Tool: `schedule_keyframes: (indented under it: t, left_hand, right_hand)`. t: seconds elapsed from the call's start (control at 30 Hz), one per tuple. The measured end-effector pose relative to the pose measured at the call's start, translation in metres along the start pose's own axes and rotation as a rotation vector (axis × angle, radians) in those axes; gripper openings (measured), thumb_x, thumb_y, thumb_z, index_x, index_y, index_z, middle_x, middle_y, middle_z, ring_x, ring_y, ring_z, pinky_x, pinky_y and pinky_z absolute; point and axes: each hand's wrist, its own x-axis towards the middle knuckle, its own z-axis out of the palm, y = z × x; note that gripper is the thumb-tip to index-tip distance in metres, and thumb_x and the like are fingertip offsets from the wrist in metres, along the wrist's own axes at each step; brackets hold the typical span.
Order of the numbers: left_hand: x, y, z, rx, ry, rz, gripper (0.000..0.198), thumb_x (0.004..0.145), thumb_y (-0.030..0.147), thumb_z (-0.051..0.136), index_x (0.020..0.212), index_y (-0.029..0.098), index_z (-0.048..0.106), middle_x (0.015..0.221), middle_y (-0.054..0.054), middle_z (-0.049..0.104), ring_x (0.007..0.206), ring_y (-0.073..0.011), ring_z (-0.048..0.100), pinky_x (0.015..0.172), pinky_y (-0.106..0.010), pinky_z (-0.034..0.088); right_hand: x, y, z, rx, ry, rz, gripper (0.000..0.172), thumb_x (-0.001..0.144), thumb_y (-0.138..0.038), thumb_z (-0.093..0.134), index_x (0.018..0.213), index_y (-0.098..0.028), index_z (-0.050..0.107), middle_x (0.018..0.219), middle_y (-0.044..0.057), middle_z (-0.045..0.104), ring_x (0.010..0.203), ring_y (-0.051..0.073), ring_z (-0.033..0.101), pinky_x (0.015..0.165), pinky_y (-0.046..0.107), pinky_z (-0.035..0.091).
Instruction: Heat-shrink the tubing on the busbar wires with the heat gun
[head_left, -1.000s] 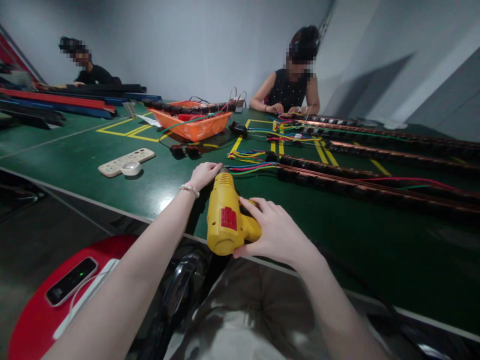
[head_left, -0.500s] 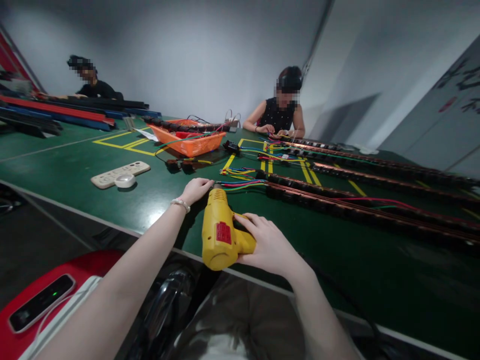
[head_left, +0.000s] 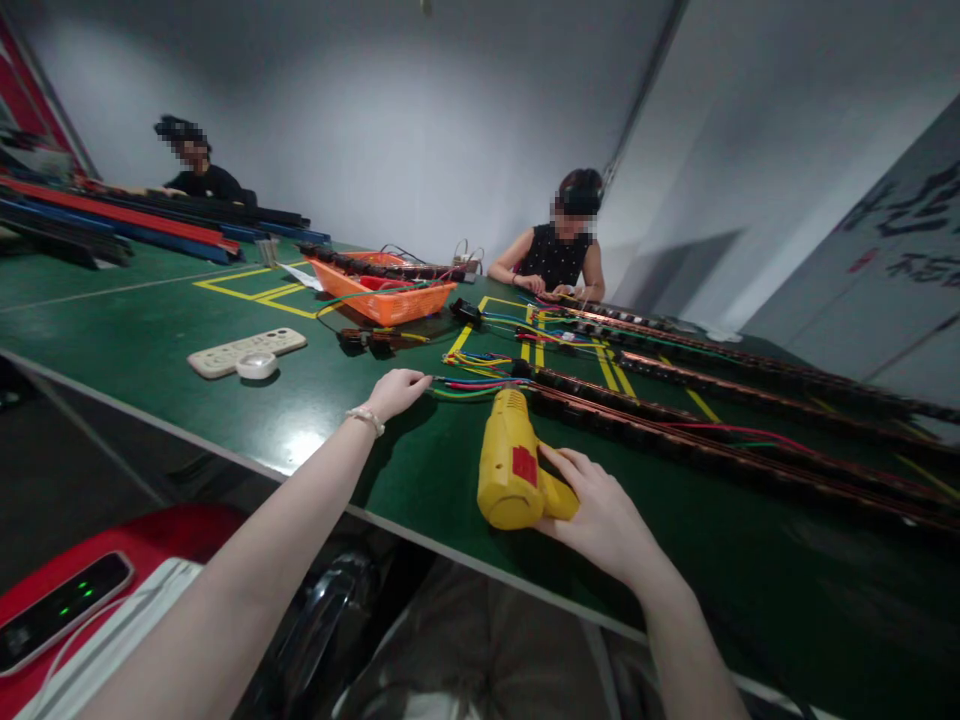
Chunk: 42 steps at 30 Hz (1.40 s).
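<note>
My right hand (head_left: 596,505) is wrapped round the handle of a yellow heat gun (head_left: 508,470) with a red label. The gun's nozzle points away from me, over or close beside a bundle of coloured wires (head_left: 480,384). At the left ends of those wires, my left hand (head_left: 397,393) pinches them between thumb and fingers. The blue, red and green wires run right into a long dark strip with copper bars (head_left: 645,420). Exactly how far the nozzle stands from the wires is hard to tell.
An orange basket (head_left: 386,302) holding more strips stands beyond my left hand. A beige power strip (head_left: 247,352) with a white round object lies to the left. Parallel strips (head_left: 720,385) extend right. Two people sit at the green table (head_left: 150,330), one across from me (head_left: 559,250).
The heat gun in my right hand has moved right, away from my left hand and along the wires. My left hand still pinches the wire ends. The view has shifted slightly.
</note>
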Motion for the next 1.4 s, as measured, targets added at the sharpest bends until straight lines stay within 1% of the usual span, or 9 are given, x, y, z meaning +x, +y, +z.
schedule_keyframes:
  t: [0.17,0.27,0.53,0.67,0.87,1.03,1.17,1.27,1.4]
  left_hand:
    - [0.0,0.001,0.001,-0.005,-0.002,-0.013,0.047,0.086,0.05,0.034,0.065,0.019,0.063,0.062,-0.003,0.059,0.059,-0.0152,0.048,0.055,-0.026,0.025]
    - [0.0,0.001,0.001,0.002,0.005,-0.015,0.047,0.086,0.05,0.034,0.066,0.019,0.063,0.063,-0.003,0.06,0.059,-0.0157,0.049,0.055,-0.026,0.026]
    - [0.002,0.001,0.002,0.012,0.019,-0.043,0.045,0.087,0.05,0.034,0.068,0.02,0.062,0.068,-0.004,0.064,0.065,-0.0182,0.054,0.056,-0.026,0.028]
    - [0.002,0.003,0.002,-0.003,0.027,-0.047,0.043,0.088,0.049,0.034,0.069,0.021,0.06,0.073,-0.004,0.065,0.068,-0.0184,0.055,0.057,-0.026,0.029]
    - [0.002,0.003,0.001,-0.011,0.036,-0.06,0.043,0.09,0.048,0.032,0.073,0.021,0.059,0.079,-0.005,0.066,0.073,-0.0187,0.058,0.06,-0.026,0.033]
    - [0.002,0.003,0.002,-0.044,0.037,-0.09,0.05,0.091,0.053,0.025,0.076,0.021,0.06,0.083,-0.006,0.068,0.076,-0.0202,0.06,0.062,-0.026,0.036]
    - [0.004,0.002,0.001,-0.074,0.043,-0.134,0.059,0.089,0.058,0.02,0.076,0.019,0.062,0.087,-0.01,0.07,0.082,-0.0234,0.062,0.066,-0.028,0.039]
    - [0.006,-0.001,0.001,-0.121,0.042,-0.135,0.062,0.089,0.059,0.018,0.076,0.018,0.064,0.088,-0.011,0.07,0.086,-0.024,0.062,0.07,-0.029,0.041]
    - [0.008,-0.008,0.004,-0.175,0.061,-0.082,0.061,0.088,0.058,0.021,0.077,0.017,0.064,0.081,-0.009,0.07,0.079,-0.0223,0.062,0.069,-0.028,0.042]
  right_hand:
    - [-0.004,-0.003,0.007,-0.067,0.061,0.092,0.079,0.073,-0.053,0.06,0.141,-0.023,0.035,0.136,0.01,0.043,0.118,0.027,0.045,0.096,0.042,0.038]
    - [-0.006,-0.006,0.009,-0.087,0.067,0.139,0.078,0.074,-0.054,0.058,0.142,-0.024,0.034,0.136,0.009,0.042,0.118,0.028,0.045,0.096,0.044,0.038]
    - [-0.003,-0.009,0.01,-0.107,0.063,0.143,0.075,0.073,-0.047,0.059,0.14,-0.021,0.036,0.133,0.011,0.045,0.116,0.03,0.046,0.094,0.044,0.038]
    - [0.002,-0.019,0.012,-0.062,0.055,0.109,0.073,0.072,-0.044,0.06,0.138,-0.021,0.039,0.131,0.01,0.047,0.114,0.029,0.047,0.093,0.043,0.038]
    - [0.005,-0.048,0.013,-0.026,0.078,0.03,0.074,0.069,-0.043,0.063,0.137,-0.02,0.041,0.129,0.01,0.048,0.112,0.027,0.048,0.093,0.04,0.037]
    - [0.011,-0.073,0.019,0.006,0.094,-0.061,0.077,0.067,-0.043,0.064,0.136,-0.02,0.042,0.128,0.011,0.049,0.112,0.028,0.046,0.094,0.04,0.036]
    - [0.016,-0.09,0.025,0.039,0.1,-0.141,0.077,0.065,-0.046,0.066,0.135,-0.022,0.044,0.125,0.009,0.05,0.106,0.027,0.049,0.091,0.039,0.038]
    - [0.02,-0.097,0.027,0.06,0.111,-0.176,0.078,0.064,-0.048,0.067,0.134,-0.023,0.044,0.123,0.009,0.052,0.104,0.026,0.049,0.09,0.039,0.039]
    - [0.02,-0.098,0.026,0.083,0.136,-0.194,0.078,0.065,-0.049,0.069,0.134,-0.021,0.045,0.125,0.008,0.052,0.108,0.026,0.048,0.093,0.039,0.038]
